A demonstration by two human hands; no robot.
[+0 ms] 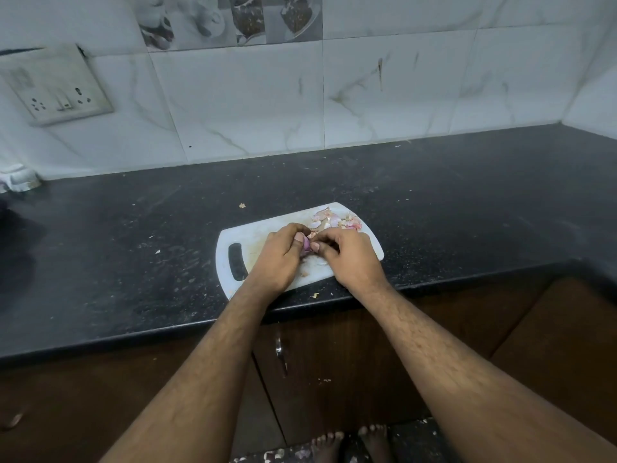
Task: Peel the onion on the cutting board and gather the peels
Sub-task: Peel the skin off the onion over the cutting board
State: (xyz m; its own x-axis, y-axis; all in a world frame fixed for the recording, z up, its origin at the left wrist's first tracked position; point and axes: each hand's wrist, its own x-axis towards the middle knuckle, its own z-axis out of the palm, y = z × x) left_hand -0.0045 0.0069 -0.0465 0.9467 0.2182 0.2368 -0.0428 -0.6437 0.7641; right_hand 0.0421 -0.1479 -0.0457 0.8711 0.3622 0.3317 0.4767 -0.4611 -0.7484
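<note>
A white cutting board [253, 233] with a black handle slot lies near the front edge of the black counter. Over its middle, my left hand [282, 253] grips a small purple onion [305, 243], of which only a sliver shows between the fingers. My right hand [350, 253] meets it from the right, its thumb and fingertips pinching at the onion's end. A pile of pink and pale onion peels [335, 220] lies at the board's far right corner. A few small flakes lie on the board below the hands.
The black counter [133, 248] runs along a tiled wall with a switch socket [61, 91] at the left. Stray peel bits [242, 205] lie on the counter. Brown cabinet doors with a metal handle [279, 354] sit below, and my bare feet show at the bottom.
</note>
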